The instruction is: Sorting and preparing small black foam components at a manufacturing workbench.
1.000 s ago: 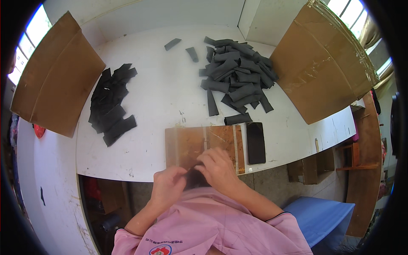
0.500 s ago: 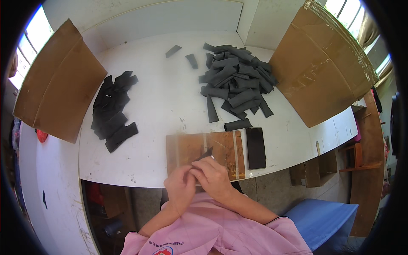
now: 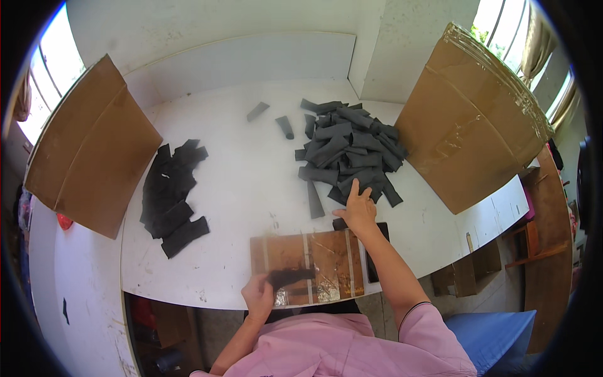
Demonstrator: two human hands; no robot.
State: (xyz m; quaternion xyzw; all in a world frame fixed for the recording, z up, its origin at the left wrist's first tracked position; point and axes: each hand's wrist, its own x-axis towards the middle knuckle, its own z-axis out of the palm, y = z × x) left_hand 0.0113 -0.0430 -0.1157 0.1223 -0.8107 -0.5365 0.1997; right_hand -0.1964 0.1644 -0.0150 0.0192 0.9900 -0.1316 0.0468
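Note:
My left hand (image 3: pixel 257 297) is closed on one end of a dark grey fabric piece (image 3: pixel 292 277). The piece stretches out over the brown board (image 3: pixel 333 251) at the table's near edge. My right hand (image 3: pixel 359 212) reaches out at the near side of a heap of dark grey fabric pieces (image 3: pixel 352 139), fingers apart; whether the fingertips touch the heap I cannot tell. Under my right wrist lies another dark piece (image 3: pixel 340 224), partly hidden. A black phone-like slab (image 3: pixel 372 267) sits beside the board, half covered by my right forearm.
Flattened black pieces (image 3: pixel 169 198) overlap at the left of the white table (image 3: pixel 239 207). Two loose pieces (image 3: pixel 284 127) lie toward the back. Brown cardboard panels stand at the left (image 3: pixel 94 151) and right (image 3: pixel 471 125). A blue covered seat (image 3: pixel 493 336) is at lower right.
My hands have come apart. The right one has moved forward and right to the heap; the left keeps a fabric piece over the board. The view has tilted upward.

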